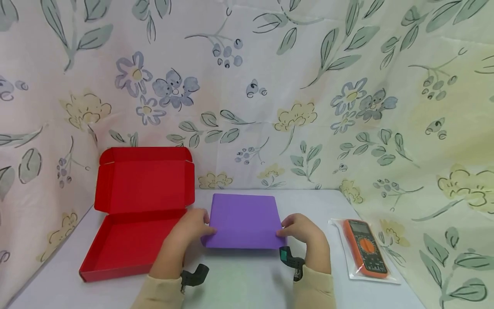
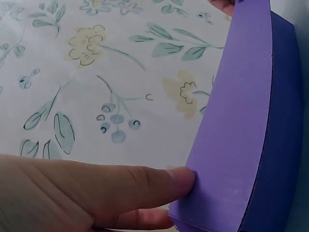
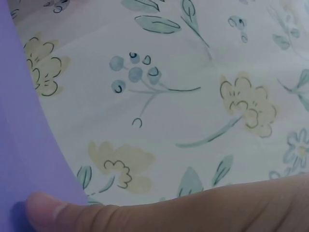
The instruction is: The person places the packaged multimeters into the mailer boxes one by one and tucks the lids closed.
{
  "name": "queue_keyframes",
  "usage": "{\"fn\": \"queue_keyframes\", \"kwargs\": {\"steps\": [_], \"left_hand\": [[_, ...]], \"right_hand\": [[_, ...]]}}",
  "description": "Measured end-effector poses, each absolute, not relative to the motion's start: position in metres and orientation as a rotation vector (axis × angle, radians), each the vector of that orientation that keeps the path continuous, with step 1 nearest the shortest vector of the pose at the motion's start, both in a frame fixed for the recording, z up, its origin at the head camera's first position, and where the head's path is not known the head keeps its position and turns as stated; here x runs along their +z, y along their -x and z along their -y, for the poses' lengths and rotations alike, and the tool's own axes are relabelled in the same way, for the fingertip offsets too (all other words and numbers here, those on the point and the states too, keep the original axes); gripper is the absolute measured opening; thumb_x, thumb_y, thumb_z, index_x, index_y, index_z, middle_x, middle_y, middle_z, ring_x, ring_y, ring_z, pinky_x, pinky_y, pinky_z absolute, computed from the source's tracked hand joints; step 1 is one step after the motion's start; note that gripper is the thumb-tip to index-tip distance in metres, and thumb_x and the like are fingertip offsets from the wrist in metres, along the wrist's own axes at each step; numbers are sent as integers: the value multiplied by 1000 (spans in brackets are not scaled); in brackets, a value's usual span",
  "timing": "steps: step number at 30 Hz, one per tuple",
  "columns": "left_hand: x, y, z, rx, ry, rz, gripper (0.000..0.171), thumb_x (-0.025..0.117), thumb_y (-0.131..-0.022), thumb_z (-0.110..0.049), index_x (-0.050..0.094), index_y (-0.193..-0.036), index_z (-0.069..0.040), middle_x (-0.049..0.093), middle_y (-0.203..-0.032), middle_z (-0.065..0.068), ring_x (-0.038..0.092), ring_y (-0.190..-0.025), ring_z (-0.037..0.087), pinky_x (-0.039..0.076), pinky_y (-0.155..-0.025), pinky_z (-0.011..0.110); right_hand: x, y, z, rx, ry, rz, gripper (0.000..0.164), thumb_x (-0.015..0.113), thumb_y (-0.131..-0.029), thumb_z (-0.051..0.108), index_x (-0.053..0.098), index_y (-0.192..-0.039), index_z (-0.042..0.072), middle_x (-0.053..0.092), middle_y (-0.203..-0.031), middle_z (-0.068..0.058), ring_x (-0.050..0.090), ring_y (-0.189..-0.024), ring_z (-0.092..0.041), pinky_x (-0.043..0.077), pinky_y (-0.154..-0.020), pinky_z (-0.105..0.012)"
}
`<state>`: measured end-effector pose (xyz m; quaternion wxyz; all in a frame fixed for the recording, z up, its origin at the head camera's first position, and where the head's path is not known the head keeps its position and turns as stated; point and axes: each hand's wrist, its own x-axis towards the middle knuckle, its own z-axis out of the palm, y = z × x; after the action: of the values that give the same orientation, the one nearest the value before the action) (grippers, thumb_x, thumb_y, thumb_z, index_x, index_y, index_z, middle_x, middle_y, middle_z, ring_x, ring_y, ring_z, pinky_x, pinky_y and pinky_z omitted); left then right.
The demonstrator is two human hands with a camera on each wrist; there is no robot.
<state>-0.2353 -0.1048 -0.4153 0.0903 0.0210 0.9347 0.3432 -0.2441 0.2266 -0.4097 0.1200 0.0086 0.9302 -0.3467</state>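
Observation:
Both hands hold a purple cardboard box (image 1: 245,219) at the middle of the table, one at each side. My left hand (image 1: 194,225) grips its left edge, the thumb lying on the purple panel in the left wrist view and the other fingers round the side. On the opposite edge, my right hand (image 1: 302,229) holds with its thumb (image 3: 46,212) pressed on the panel; its other fingers are hidden in the right wrist view. The box's lower front edge casts a shadow, and its darker front side (image 2: 282,121) shows in the left wrist view.
An open red cardboard box (image 1: 131,240) stands at the left, its lid (image 1: 148,186) raised against the back. To the right lies an orange and black multimeter (image 1: 366,246) in a clear plastic bag (image 1: 349,257). Floral cloth (image 1: 239,94) hangs behind the white table (image 1: 308,199).

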Motion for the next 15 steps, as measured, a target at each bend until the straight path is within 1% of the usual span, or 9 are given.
{"fn": "queue_keyframes", "kwargs": {"steps": [3,5,10,15], "left_hand": [[-417,234,104,1026,-63,-2771,23,83,-84,-18,64,-90,-6,60,-77,6,57,-74,22,52,-64,35],[-418,233,104,1025,-68,-2770,22,83,-85,-18,65,-88,-6,60,-76,6,57,-74,22,53,-65,36],[-420,235,104,1005,-77,-2769,23,84,-84,-20,69,-90,-3,62,-78,6,58,-76,22,54,-67,38],[-421,234,103,966,-46,-2762,28,84,-84,-22,69,-92,0,64,-77,6,60,-73,22,56,-68,39]], "right_hand": [[-411,244,-223,-992,-29,-2720,30,86,-82,24,67,-95,5,66,-93,-4,58,-98,-29,48,-87,-56],[-412,244,-222,-983,-42,-2718,29,85,-82,24,66,-93,6,65,-92,-5,57,-96,-28,48,-85,-54],[-414,245,-222,-959,-61,-2716,28,85,-83,24,65,-91,7,66,-88,-6,60,-89,-27,49,-80,-51],[-418,246,-221,-980,-54,-2708,26,84,-85,23,65,-91,6,67,-86,-6,64,-87,-28,53,-79,-51]]}}
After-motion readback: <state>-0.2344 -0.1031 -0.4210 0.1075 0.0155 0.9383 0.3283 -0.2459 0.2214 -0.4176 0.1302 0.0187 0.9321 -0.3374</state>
